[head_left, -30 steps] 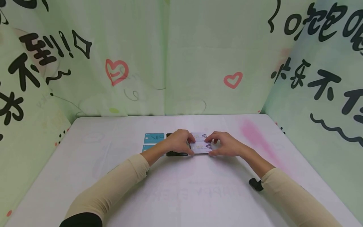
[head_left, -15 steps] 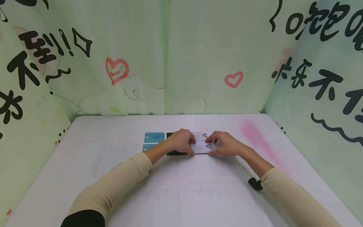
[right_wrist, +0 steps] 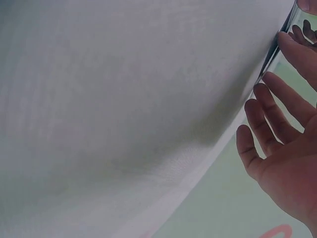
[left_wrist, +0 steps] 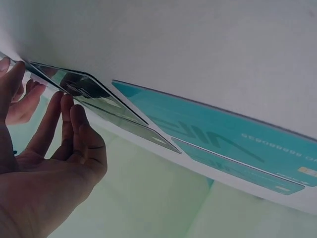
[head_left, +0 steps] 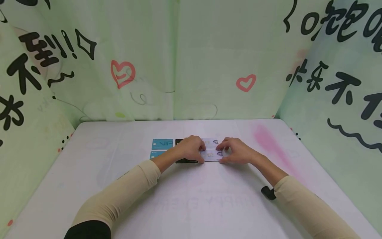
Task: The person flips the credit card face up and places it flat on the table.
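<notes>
Two white cards with a small dark motif lie one behind the other near the table's far side in the head view: the near white card (head_left: 211, 155) and the far white card (head_left: 210, 143). My left hand (head_left: 189, 148) pinches the near card at its left end, thumb on the front edge and index finger at the back. At the right end, my right hand (head_left: 237, 151) holds the same card between thumb and fingers. Black cards (head_left: 186, 161) lie partly hidden under my left hand; the left wrist view shows them as glossy cards (left_wrist: 86, 87) beside that hand.
Teal VIP cards (head_left: 162, 144) lie left of the black ones, also large in the left wrist view as a teal card (left_wrist: 213, 126). A white cloth covers the table (head_left: 191, 205). Printed curtains (head_left: 203, 59) stand behind and at both sides. A black object (head_left: 268, 193) shows at the right sleeve.
The hands and cards keep their places. Only the whole head view has shifted slightly, and the left forearm moved a little to the right early on.
</notes>
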The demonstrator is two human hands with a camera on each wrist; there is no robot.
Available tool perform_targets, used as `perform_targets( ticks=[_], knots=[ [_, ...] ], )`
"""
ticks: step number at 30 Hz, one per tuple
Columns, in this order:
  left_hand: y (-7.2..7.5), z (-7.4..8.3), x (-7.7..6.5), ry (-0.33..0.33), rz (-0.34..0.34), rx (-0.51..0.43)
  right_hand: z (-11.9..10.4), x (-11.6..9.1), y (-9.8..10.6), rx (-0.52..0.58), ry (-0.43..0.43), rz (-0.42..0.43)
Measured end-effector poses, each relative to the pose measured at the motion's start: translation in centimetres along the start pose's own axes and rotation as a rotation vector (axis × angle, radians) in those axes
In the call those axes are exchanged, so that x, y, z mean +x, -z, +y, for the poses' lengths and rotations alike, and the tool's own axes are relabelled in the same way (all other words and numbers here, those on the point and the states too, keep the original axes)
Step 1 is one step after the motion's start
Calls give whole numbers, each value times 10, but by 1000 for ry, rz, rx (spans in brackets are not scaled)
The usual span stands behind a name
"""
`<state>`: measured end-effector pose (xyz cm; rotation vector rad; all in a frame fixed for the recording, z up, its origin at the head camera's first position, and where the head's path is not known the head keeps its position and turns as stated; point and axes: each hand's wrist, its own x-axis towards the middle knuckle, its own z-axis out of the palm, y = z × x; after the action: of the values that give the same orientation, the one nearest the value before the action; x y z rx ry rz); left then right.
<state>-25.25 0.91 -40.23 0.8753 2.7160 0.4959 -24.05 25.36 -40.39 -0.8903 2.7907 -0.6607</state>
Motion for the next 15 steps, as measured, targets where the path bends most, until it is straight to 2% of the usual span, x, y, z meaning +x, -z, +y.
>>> perform_targets(
  ticks=[9, 15],
  knots=[
    [0, 2, -2, 8, -3, 39, 1, 1, -1, -1, -3, -4],
    [0, 4, -9, -4, 35, 96, -3, -2, -1, -27, -29, 26]
  ],
)
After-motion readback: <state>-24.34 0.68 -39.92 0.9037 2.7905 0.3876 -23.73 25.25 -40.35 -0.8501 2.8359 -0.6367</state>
